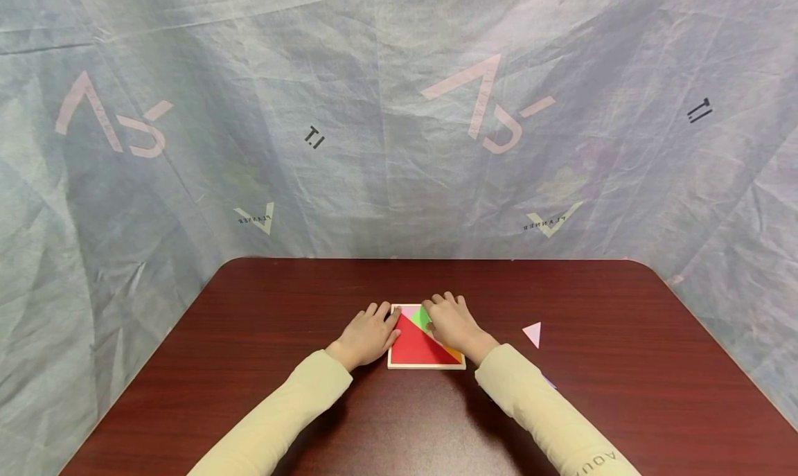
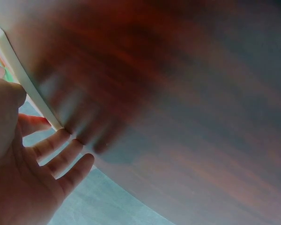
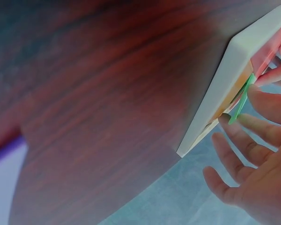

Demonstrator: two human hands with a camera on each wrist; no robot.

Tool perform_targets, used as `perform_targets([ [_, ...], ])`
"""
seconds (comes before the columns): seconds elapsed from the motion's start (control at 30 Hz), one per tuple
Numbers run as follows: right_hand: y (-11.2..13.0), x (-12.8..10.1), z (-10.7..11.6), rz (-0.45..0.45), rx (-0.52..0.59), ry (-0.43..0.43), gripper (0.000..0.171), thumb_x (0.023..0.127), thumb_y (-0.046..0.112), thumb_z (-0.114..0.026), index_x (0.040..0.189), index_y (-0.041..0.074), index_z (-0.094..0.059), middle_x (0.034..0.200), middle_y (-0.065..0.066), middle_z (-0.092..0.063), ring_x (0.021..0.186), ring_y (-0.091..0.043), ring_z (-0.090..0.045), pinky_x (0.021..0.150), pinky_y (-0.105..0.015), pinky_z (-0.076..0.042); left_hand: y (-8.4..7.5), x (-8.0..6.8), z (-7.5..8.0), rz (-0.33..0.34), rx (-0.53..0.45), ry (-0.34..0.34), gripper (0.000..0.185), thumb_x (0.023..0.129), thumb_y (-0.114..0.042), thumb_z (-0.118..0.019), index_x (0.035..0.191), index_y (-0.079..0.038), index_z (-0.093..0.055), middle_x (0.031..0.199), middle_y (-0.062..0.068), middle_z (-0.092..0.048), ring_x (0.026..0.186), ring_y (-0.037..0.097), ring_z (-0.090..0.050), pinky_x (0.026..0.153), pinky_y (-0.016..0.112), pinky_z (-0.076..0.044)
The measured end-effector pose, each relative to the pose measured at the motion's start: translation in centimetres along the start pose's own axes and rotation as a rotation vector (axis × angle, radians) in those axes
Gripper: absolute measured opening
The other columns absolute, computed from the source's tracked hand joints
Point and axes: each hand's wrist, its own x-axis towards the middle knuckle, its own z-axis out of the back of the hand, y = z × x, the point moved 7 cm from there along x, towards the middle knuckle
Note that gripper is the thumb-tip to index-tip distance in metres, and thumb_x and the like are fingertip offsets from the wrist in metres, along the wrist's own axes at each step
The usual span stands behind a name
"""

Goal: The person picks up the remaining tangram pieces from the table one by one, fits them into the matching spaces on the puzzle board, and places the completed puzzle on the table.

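Observation:
A square puzzle tray (image 1: 427, 367) with a pale rim lies on the table, holding a large red triangle (image 1: 413, 348), an orange piece (image 1: 458, 356) and a pink piece (image 1: 408, 311). My left hand (image 1: 369, 334) rests at the tray's left side, its fingers (image 2: 72, 171) extended along the rim and the thumb over the red triangle's edge. Over the tray's right side, my right hand (image 1: 454, 323) pinches a green tangram piece (image 3: 242, 99) between thumb and fingers. That piece stands tilted above the orange one. Part of the tray's right side is hidden under the right hand.
A loose pink triangle (image 1: 533, 334) lies on the dark red-brown table (image 1: 280, 310) to the right. Nearer, a purple piece (image 1: 549, 382) is partly covered by the right sleeve (image 1: 530, 393). A grey printed cloth (image 1: 374, 185) hangs behind the table's far edge.

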Motion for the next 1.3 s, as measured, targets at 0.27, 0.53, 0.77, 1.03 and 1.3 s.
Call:
perform_targets([
  [0.27, -0.02, -0.08, -0.06, -0.007, -0.013, -0.002, 0.033, 0.079, 0.02, -0.07, 0.109, 0.007, -0.063, 0.1, -0.009, -0.061, 0.097, -0.03, -0.051, 0.08, -0.047, -0.039, -0.07, 0.05, -0.06, 0.001, 0.003, 0.001, 0.046, 0.096, -0.038, -0.041, 0.132, -0.011, -0.048, 0.121, 0.01, -0.047, 0.105, 0.026, -0.048, 0.082, 0.038, -0.046],
  [0.53, 0.05, -0.22, -0.18, 0.02, -0.001, -0.01, 0.023, 0.079, 0.019, -0.07, 0.099, 0.011, -0.067, 0.094, -0.007, -0.06, 0.091, -0.028, -0.051, 0.075, -0.044, -0.039, -0.09, 0.11, -0.14, 0.001, 0.007, 0.005, 0.046, 0.096, -0.038, -0.041, 0.132, -0.011, -0.048, 0.121, 0.01, -0.047, 0.104, 0.025, -0.048, 0.082, 0.038, -0.046],
  [0.77, 0.08, -0.34, -0.19, 0.027, 0.021, 0.004, 0.022, 0.081, 0.016, -0.067, 0.102, 0.012, -0.068, 0.095, -0.006, -0.059, 0.091, -0.026, -0.05, 0.076, -0.043, -0.039, -0.02, 0.1, -0.15, 0.001, 0.004, 0.003, 0.046, 0.096, -0.038, -0.041, 0.132, -0.011, -0.048, 0.121, 0.01, -0.047, 0.104, 0.026, -0.047, 0.081, 0.038, -0.046],
  [1.03, 0.0, -0.37, -0.39, 0.021, 0.05, 0.028, 0.022, 0.083, 0.012, -0.063, 0.105, 0.014, -0.067, 0.1, -0.006, -0.057, 0.095, -0.026, -0.048, 0.078, -0.044, -0.039, -0.02, 0.01, -0.16, 0.007, 0.001, 0.027, 0.046, 0.096, -0.038, -0.04, 0.133, -0.012, -0.047, 0.124, 0.01, -0.046, 0.107, 0.026, -0.047, 0.084, 0.038, -0.046],
  [1.3, -0.44, -0.46, -0.6, 0.022, 0.056, 0.042, 0.025, 0.083, 0.014, -0.063, 0.109, 0.014, -0.064, 0.105, -0.006, -0.055, 0.097, -0.026, -0.047, 0.079, -0.045, -0.038, -0.05, -0.02, -0.02, 0.006, -0.002, 0.032, 0.047, 0.096, -0.038, -0.041, 0.133, -0.011, -0.047, 0.124, 0.01, -0.046, 0.106, 0.025, -0.046, 0.084, 0.038, -0.046],
])
